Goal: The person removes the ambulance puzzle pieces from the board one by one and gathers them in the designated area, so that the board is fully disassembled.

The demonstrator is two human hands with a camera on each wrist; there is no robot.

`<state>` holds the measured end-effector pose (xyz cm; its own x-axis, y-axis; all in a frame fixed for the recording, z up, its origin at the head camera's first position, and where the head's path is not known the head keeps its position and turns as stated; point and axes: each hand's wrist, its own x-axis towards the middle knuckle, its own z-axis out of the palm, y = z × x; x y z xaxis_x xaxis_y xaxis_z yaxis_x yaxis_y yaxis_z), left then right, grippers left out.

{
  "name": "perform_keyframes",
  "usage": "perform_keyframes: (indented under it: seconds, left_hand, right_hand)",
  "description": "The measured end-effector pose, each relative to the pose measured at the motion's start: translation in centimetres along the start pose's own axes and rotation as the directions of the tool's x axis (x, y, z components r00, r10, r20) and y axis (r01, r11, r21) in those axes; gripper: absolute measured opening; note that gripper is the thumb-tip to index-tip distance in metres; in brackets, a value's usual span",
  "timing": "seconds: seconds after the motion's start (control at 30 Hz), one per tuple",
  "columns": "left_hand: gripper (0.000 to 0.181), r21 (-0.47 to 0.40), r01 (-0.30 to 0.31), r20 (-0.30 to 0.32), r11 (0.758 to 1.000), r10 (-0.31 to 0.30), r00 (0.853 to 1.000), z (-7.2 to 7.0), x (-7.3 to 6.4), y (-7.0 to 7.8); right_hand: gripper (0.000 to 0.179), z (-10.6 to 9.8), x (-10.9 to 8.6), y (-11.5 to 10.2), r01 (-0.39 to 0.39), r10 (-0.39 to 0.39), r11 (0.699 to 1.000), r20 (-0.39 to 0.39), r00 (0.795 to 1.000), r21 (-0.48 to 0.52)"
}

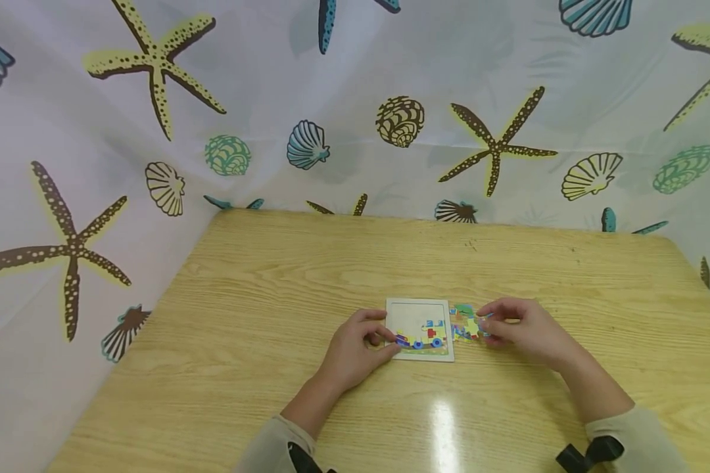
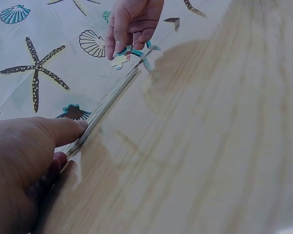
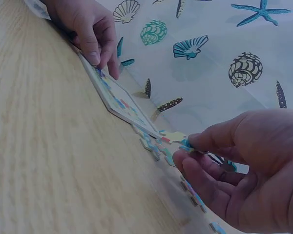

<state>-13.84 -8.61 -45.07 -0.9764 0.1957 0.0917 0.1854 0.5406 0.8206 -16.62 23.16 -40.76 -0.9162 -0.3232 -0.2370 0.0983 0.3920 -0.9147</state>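
Note:
A square puzzle board (image 1: 415, 313) with a pale frame lies on the table, its lower part filled with a colourful train picture and its upper part bare. My left hand (image 1: 355, 347) grips the board's left side near the lower corner, the thumb at its edge. To the right of the board, my right hand (image 1: 528, 330) pinches a small jigsaw piece (image 3: 174, 136) between thumb and fingers, yellow with some blue and red. Loose jigsaw pieces (image 1: 464, 309) lie beside the board's right edge, partly hidden under the right hand.
The wood-grain table (image 1: 284, 282) stretches around the board on every side. A white cloth (image 1: 355, 92) printed with starfish and shells hangs behind the table and along its left and right sides. More loose pieces (image 3: 194, 195) lie below the right hand.

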Motion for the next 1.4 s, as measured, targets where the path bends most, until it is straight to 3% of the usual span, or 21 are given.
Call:
perform_keyframes:
  seconds: [0.4,0.77,0.87,1.0,1.07,1.17,1.3,1.4]
  left_hand:
    - [0.007,0.001,0.003,0.004,1.0,-0.003,1.0,-0.1,-0.2,-0.1]
    - [0.007,0.022,-0.005,0.012,1.0,0.004,1.0,-0.1,0.1,-0.1]
    - [0.007,0.016,-0.007,0.012,1.0,0.007,1.0,-0.2,0.1,-0.1]
    - [0.007,0.002,-0.009,0.006,1.0,0.009,1.0,-0.3,0.1,0.0]
    - [0.007,0.001,-0.008,0.002,1.0,0.008,1.0,-0.3,0.1,0.0]
    - [0.007,0.006,-0.007,0.0,1.0,0.007,1.0,-0.3,0.1,0.0]
    - [0.007,0.011,0.007,0.005,1.0,-0.007,1.0,-0.1,0.2,-0.1]
    - [0.007,0.017,0.015,0.009,1.0,-0.015,1.0,0.0,0.2,-0.2]
  right_hand:
    - [0.034,-1.9,-0.8,0.1,-0.055,0.057,0.998,0.051,0.997,-0.037]
    - [0.023,-1.3,-0.8,0.6,-0.071,0.062,0.973,-0.049,0.997,-0.218]
    - [0.02,-0.8,-0.9,0.2,-0.077,0.043,0.939,-0.107,0.993,-0.336]
    - [0.018,-0.1,-0.7,-0.5,-0.071,-0.027,0.866,-0.188,0.982,-0.496]
    - [0.019,0.1,-0.6,-0.8,-0.061,-0.05,0.849,-0.195,0.979,-0.525]
    - [0.021,0.3,-0.4,-1.0,-0.064,-0.031,0.864,-0.178,0.984,-0.5]
    - [0.023,0.5,-0.2,-1.1,-0.07,0.016,0.907,-0.133,0.991,-0.416]
    - [0.024,0.6,-0.1,-1.0,-0.038,0.006,0.931,-0.09,0.996,-0.362]
